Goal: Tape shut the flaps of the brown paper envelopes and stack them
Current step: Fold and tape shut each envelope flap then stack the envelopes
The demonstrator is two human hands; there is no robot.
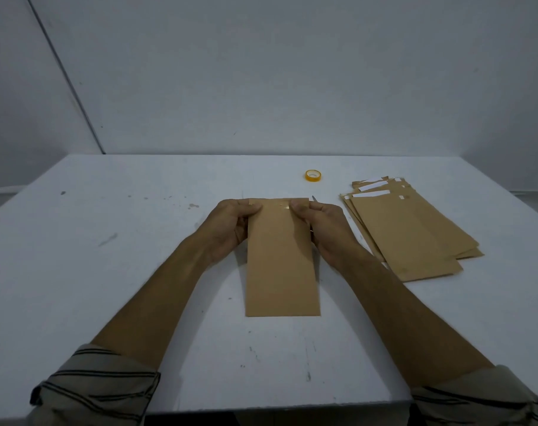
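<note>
Counter (107,272): white, scuffed.
Left hand (230,229): grip pinches envelope's far left corner, thumb on top.
Envelope (281,272): flat, mid-counter, long axis running away from person, flap end far, held between both hands.
Right hand (321,229): grip pinches far right corner.
Tape roll (312,175): yellow, beyond envelope, nearer right hand.
Pile (412,229): envelopes, far right, white strips showing.
Writing: none readable.

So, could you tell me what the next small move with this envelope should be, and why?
Probably slide the thumb of the right hand across the shiny tape to press it flat: both hands pinch the far end of the envelope, the flap looks folded down already, and the left hand steadies it.
</note>
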